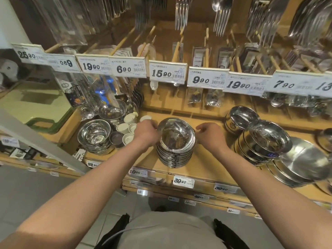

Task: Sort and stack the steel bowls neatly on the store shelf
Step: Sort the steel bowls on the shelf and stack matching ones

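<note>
Steel rims met my fingers on both sides: my left hand (146, 133) was curled against the left edge of the top bowl (177, 135), fingertips touching its rim, while my right hand (210, 134) hung just beside the right edge, fingers loosely bent, and I could not tell whether it touched. That bowl sat tilted a little on the stack of bowls (175, 156), which stood near the front of the wooden shelf (206, 168). To the left stood a second bowl stack (94, 136), with small white cups (128, 127) between the two stacks. To the right sat taller lidded steel pots (265, 142) and, beyond them, a pile of flat steel plates (303, 165). Price tags (168, 73) hung in a row above, under pegged cutlery.
</note>
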A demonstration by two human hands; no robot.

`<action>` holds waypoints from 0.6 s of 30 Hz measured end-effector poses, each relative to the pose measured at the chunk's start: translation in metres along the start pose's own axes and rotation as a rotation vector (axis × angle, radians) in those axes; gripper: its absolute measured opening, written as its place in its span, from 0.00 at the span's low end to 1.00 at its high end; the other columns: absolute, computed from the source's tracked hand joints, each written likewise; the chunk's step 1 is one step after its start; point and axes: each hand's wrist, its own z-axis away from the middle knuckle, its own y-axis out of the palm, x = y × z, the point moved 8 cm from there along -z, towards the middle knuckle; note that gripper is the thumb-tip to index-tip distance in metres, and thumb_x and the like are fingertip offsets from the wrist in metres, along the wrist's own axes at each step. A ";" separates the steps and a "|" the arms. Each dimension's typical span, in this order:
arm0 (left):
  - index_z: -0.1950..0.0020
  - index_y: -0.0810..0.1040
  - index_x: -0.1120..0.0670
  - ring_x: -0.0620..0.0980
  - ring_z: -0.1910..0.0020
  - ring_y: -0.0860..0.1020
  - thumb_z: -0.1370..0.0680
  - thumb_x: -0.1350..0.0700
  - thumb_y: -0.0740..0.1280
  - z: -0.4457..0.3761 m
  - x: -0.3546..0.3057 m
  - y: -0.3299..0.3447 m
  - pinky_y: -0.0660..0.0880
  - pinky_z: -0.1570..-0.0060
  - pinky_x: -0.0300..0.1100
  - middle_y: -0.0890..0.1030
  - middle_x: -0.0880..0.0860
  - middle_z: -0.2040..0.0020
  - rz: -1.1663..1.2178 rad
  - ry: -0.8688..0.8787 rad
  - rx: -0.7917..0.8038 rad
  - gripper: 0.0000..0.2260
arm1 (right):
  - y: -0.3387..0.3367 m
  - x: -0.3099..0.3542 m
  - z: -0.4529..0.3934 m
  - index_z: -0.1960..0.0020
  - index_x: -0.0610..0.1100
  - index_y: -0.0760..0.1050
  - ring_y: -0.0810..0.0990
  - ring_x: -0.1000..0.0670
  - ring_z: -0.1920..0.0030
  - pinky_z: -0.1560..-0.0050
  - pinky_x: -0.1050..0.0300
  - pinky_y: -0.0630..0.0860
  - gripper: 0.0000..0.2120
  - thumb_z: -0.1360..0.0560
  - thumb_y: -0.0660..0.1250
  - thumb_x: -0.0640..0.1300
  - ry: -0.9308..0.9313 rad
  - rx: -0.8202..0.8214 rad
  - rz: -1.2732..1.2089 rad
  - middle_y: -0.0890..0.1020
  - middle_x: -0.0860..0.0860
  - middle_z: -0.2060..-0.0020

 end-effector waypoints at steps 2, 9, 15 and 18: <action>0.57 0.82 0.59 0.58 0.58 0.85 0.27 0.62 0.72 0.001 0.007 0.002 0.84 0.57 0.55 0.84 0.59 0.55 0.070 -0.077 0.016 0.01 | -0.002 0.001 -0.004 0.41 0.37 0.82 0.85 0.42 0.49 0.41 0.45 0.80 0.17 0.26 0.73 0.45 0.027 0.022 0.027 0.87 0.42 0.50; 0.55 0.77 0.59 0.60 0.58 0.85 0.26 0.65 0.73 0.014 0.026 0.021 0.84 0.54 0.56 0.82 0.61 0.53 0.240 -0.264 0.060 0.05 | 0.002 -0.003 0.000 0.61 0.45 0.83 0.87 0.46 0.63 0.52 0.45 0.85 0.06 0.28 0.72 0.37 0.029 0.072 -0.039 0.87 0.44 0.63; 0.48 0.81 0.61 0.61 0.50 0.82 0.27 0.64 0.71 0.012 0.023 0.013 0.83 0.51 0.55 0.81 0.60 0.48 0.134 -0.186 -0.002 0.08 | 0.004 -0.001 0.003 0.54 0.43 0.85 0.87 0.47 0.60 0.49 0.52 0.82 0.05 0.27 0.71 0.38 -0.011 0.078 0.016 0.87 0.45 0.61; 0.54 0.84 0.62 0.61 0.51 0.83 0.26 0.64 0.68 0.012 0.020 0.012 0.83 0.52 0.55 0.84 0.62 0.51 0.134 -0.160 0.002 0.05 | 0.005 -0.001 0.004 0.50 0.43 0.86 0.87 0.47 0.60 0.48 0.51 0.82 0.09 0.28 0.70 0.38 0.003 0.083 0.024 0.88 0.45 0.61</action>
